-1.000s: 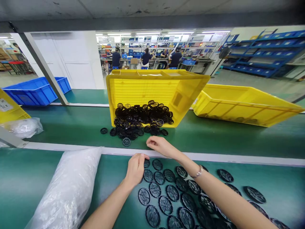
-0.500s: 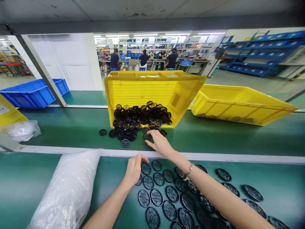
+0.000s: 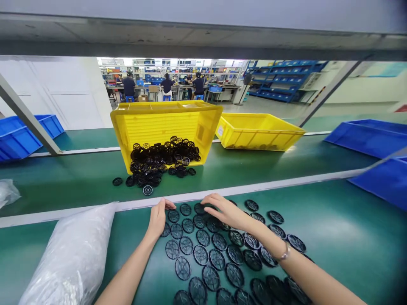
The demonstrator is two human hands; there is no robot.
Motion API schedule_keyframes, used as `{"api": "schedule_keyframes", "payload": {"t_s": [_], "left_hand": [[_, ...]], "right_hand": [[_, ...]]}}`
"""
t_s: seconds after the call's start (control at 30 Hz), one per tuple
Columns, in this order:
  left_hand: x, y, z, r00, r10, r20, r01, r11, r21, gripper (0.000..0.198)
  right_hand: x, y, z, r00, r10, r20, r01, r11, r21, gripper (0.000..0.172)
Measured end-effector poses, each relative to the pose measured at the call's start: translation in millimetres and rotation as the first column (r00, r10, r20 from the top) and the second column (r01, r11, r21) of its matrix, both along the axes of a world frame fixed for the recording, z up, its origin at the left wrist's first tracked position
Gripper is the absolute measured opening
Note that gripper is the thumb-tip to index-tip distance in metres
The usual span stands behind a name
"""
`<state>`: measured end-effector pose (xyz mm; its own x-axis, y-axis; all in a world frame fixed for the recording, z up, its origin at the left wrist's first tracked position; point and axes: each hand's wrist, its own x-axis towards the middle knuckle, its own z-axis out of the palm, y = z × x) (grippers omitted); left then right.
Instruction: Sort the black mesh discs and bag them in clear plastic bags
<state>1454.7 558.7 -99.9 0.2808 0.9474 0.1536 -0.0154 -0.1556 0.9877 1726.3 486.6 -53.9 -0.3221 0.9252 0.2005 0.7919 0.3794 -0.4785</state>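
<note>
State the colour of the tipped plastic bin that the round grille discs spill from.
Yellow; the tipped plastic bin shows best in the head view.

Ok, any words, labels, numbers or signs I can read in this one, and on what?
No text here is readable.
White sticker on the end of the far yellow bin: too small and blurred to read.
Black grille discs: moulded pattern only, no lettering visible.
</note>
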Motion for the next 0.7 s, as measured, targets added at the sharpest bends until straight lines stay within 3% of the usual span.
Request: {"api": "schedule_keyframes", "payload": {"t_s": [0.13,0.23,0.37,0.5,0.6,0.63,0.7], "left_hand": [[-2.3,0.9,-2.4,0.999,0.009,0.031,-0.009,1.000,-0.003,0.063],[-5.2,-1.3,1.2,0.991,0.118,0.056,-0.123,0.989,0.081,0.057],[-3.8,-20.0,23.1,0.945,0.313,0.099,-0.328,0.890,0.317,0.046],[-4.5,-70.4,62.7,0.933,0.352,0.070,-0.345,0.823,0.451,0.033],[-18.7,-121.9,90.7,0.967,0.251,-0.044,-0.187,0.816,0.546,0.025],[-27.7,-139.5,97.2,0.970,0.223,-0.098,-0.122,0.791,0.600,0.027],[-52.8,-172.8,104.4,0.944,0.204,-0.258,0.061,0.664,0.745,0.033]], "right_hand": [[23.3,-49.1,12.2,0.960,-0.260,-0.103,0.266,0.963,0.044,0.034],[37.2,-101.1,10.2,0.880,-0.447,-0.160,0.456,0.890,0.021,0.038],[31.9,-157.2,2.0,0.805,-0.565,-0.181,0.565,0.823,-0.057,0.043],[6.8,-168.5,1.9,0.870,-0.457,-0.183,0.455,0.889,-0.056,0.042],[-24.7,-151.2,10.0,0.936,-0.292,-0.197,0.299,0.954,0.005,0.038],[-38.8,-143.7,14.2,0.955,-0.219,-0.199,0.227,0.974,0.019,0.035],[-72.2,-130.8,24.2,0.979,-0.045,-0.200,0.052,0.998,0.029,0.030]]}}
